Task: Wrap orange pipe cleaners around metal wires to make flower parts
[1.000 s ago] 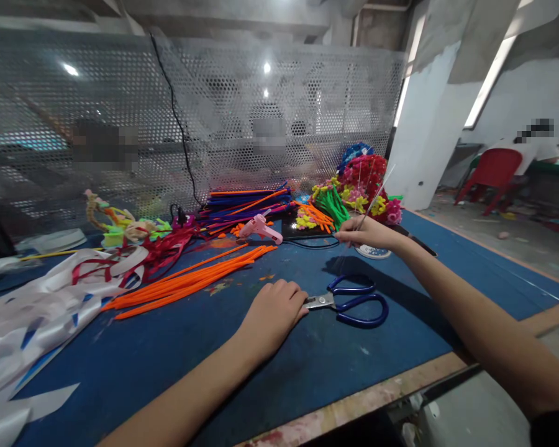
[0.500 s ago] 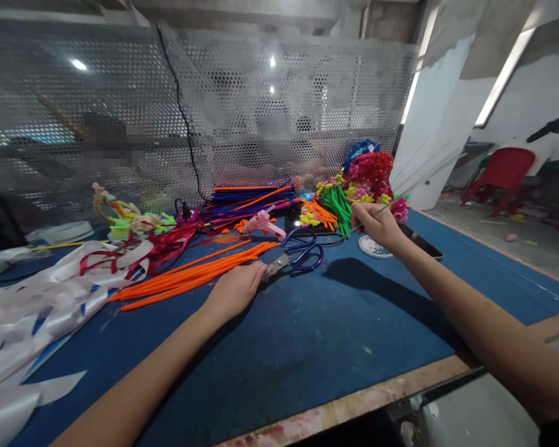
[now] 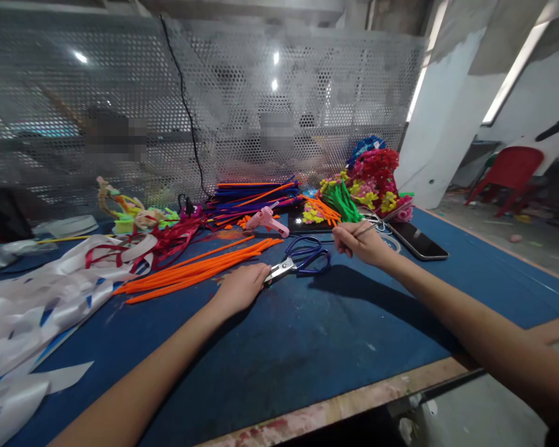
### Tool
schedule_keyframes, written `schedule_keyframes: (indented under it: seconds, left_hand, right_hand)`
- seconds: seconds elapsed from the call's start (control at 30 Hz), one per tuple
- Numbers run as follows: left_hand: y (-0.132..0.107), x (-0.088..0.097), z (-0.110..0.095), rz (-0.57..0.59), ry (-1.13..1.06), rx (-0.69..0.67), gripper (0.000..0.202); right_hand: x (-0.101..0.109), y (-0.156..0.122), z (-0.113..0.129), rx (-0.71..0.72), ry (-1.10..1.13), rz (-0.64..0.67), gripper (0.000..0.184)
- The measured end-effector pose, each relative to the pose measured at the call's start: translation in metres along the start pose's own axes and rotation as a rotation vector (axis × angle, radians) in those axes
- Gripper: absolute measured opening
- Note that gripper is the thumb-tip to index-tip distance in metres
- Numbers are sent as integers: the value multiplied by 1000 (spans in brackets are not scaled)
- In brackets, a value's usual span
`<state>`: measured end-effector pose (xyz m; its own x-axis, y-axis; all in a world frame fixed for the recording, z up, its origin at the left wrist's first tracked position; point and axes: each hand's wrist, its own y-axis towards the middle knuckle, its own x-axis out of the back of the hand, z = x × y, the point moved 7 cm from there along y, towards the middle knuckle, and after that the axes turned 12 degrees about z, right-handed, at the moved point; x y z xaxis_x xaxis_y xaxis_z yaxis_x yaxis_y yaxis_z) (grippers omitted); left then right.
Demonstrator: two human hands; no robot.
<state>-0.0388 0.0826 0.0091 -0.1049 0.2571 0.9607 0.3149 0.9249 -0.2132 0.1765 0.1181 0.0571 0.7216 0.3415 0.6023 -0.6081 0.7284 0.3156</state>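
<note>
My left hand [image 3: 241,287] lies knuckles-up on the blue table mat [image 3: 307,347], fingers curled, its fingertips at the blade end of the blue-handled scissors [image 3: 298,263]. My right hand [image 3: 358,241] hovers just right of the scissors' handles, pinched shut on thin wire stems [image 3: 377,223] that run back toward the flower pile. A bundle of orange pipe cleaners [image 3: 200,268] lies just left of my left hand.
Behind are a pink glue gun [image 3: 269,221], a stack of coloured pipe cleaners [image 3: 254,194], pipe-cleaner flowers [image 3: 372,180], a phone [image 3: 419,240] and white ribbon [image 3: 37,304] at left. A perforated screen [image 3: 214,112] backs the table. A red chair [image 3: 510,177] stands far right.
The scissors were slid away from the near middle of the mat toward the orange pipe cleaners by my left hand. My right hand lowered the wires and came left, toward the scissors' handles.
</note>
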Motion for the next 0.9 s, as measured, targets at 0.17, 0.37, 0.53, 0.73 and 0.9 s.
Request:
schedule_keyframes:
  seconds: [0.17, 0.37, 0.53, 0.73, 0.9]
  left_hand:
    - [0, -1, 0, 4, 3, 4, 34]
    - [0, 0, -1, 1, 3, 19, 35]
    - [4, -1, 3, -12, -5, 28, 35]
    - [5, -1, 4, -5, -12, 16, 36]
    - [6, -1, 4, 2, -26, -5, 35]
  right_hand:
    - [0, 0, 3, -7, 19, 18, 56]
    - [-2, 1, 1, -15, -21, 69, 55]
    - [10, -1, 11, 127, -307, -77, 51]
    - [-30, 3, 6, 288, -567, 316, 28]
    - [-54, 4, -15, 211, -478, 467, 12]
